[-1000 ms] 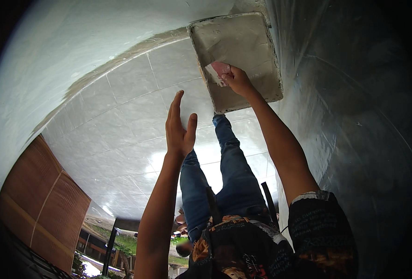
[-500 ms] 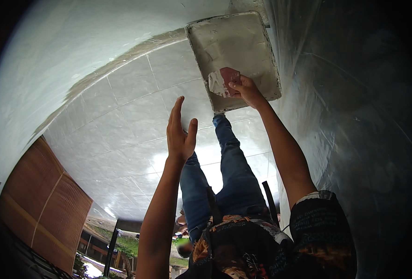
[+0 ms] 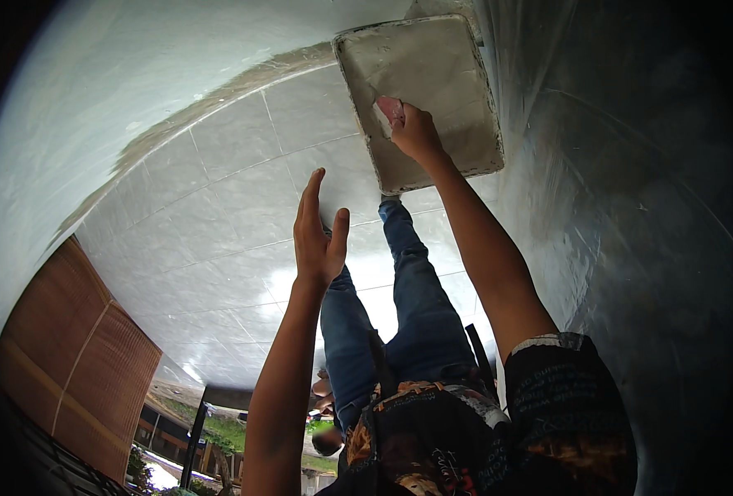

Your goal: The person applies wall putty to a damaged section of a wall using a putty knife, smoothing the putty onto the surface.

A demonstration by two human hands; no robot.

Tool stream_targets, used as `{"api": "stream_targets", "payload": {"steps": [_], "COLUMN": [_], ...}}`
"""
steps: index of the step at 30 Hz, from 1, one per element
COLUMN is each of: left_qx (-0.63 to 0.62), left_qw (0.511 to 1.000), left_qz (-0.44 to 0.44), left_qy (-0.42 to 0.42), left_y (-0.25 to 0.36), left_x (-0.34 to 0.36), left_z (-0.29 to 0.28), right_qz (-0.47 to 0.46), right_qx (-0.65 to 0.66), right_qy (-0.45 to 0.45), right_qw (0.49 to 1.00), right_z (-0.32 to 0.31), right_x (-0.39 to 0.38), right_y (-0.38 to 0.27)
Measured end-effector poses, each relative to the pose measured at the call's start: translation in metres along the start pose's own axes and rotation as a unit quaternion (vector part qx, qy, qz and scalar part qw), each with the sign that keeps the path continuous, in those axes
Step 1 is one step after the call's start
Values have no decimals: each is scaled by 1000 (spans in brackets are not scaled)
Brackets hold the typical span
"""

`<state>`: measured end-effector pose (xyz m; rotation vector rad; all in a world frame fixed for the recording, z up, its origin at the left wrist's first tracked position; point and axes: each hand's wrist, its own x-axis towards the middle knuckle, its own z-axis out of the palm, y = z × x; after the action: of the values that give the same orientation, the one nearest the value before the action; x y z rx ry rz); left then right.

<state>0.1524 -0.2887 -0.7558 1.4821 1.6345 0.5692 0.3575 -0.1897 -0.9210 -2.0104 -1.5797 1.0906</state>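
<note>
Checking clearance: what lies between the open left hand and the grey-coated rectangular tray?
Only pale grey tiled floor shows between the left hand and the tray, in the head view.

Glare whitens the floor (image 3: 226,215) amid dark corners.

The right hand (image 3: 418,134) and scraper (image 3: 390,108) are over the tray (image 3: 401,188), beyond and right of the left hand (image 3: 318,248).
</note>
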Motion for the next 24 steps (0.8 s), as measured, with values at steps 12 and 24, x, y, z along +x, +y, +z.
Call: {"api": "stream_targets", "payload": {"steps": [12,24], "left_qx": [9,17], "left_qw": [1000,1000], "left_qz": [3,7], "left_qy": [-9,1], "left_y": [-5,4], "left_x": [-12,-14], "left_z": [-4,-13], "right_qz": [76,305], "right_qx": [97,329], "right_qy": [-73,-253], "right_qw": [990,857], "right_z": [4,-25], "right_x": [-16,-37], "right_y": [10,32]}}
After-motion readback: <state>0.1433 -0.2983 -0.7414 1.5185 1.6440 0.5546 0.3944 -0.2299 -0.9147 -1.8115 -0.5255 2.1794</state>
